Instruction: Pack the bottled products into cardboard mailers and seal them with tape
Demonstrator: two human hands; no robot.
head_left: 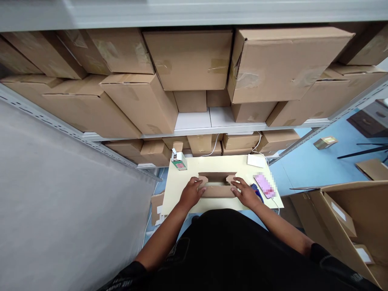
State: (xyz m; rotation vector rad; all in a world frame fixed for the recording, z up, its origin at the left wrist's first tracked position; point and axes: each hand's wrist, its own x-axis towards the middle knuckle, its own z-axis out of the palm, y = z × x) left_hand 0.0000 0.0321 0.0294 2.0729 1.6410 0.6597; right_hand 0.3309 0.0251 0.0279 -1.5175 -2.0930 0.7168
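Head view: left hand (190,193) and right hand (246,193) gripped ends of small brown cardboard box (217,184) on pale yellow desk (212,163); fingers closed on side flaps, box half-folded, top open.

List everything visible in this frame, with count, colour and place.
small carton: one, brown, open, middle of the table, between both hands
table: one, pale yellow, below the shelves
phone: one, pink, table's right side
white pad: one, table's far right corner
tape dispenser: one, white and green, table's far left corner
stored boxes: many, brown, stacked on the shelves
large open box: one, brown, floor at right
left hand: on the carton's left end
right hand: on the carton's right end
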